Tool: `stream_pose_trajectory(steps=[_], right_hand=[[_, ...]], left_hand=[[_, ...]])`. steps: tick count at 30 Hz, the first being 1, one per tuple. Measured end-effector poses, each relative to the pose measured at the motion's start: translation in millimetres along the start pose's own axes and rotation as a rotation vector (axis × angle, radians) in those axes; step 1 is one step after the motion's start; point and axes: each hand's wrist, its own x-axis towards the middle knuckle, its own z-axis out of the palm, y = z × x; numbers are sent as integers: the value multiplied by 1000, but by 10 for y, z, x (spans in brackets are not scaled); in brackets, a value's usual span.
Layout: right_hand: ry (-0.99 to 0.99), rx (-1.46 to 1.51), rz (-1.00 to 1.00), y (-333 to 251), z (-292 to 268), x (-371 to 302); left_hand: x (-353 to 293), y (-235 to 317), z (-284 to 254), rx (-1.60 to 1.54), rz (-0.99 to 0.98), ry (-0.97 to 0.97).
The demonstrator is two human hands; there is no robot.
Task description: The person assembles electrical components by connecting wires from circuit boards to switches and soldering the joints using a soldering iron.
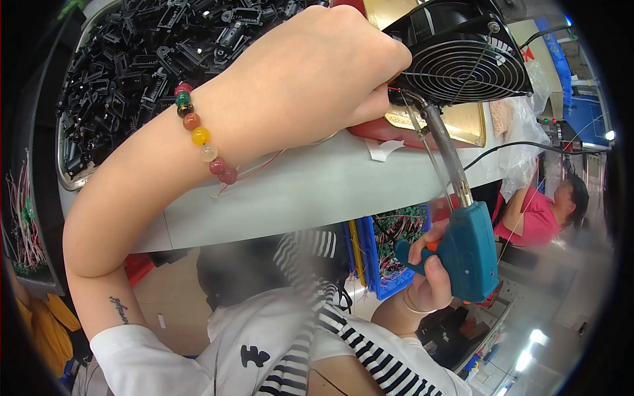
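Observation:
My right hand (432, 280) is wrapped round the handle of a teal soldering gun (474, 247), with fingers by its trigger. The gun's long metal barrel (446, 145) and thin feed tube rise toward my left hand (356, 69). That hand is closed, its fingertips close to the tip of the barrel. Whatever it pinches is hidden behind the fingers. A thin red wire (264, 163) trails out below my left wrist. Directly behind the tip stands a black fan (465, 56) with a round wire guard.
A large tray (71, 175) heaped with small black plastic parts (155, 63) lies at the left on the pale table (317, 188). Beneath the fan sits a red and gold box (472, 122). Blue bins (393, 280) hold wired circuit boards below the table edge. A person in pink (538, 214) is at the right.

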Motion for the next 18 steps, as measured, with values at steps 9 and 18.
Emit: stream_pose_trajectory(steps=[9, 18], right_hand=[[-80, 63, -6, -8, -73, 2], [-60, 140, 65, -37, -113, -15]], left_hand=[[-8, -1, 5, 9, 4, 0], [-9, -5, 5, 14, 10, 1]])
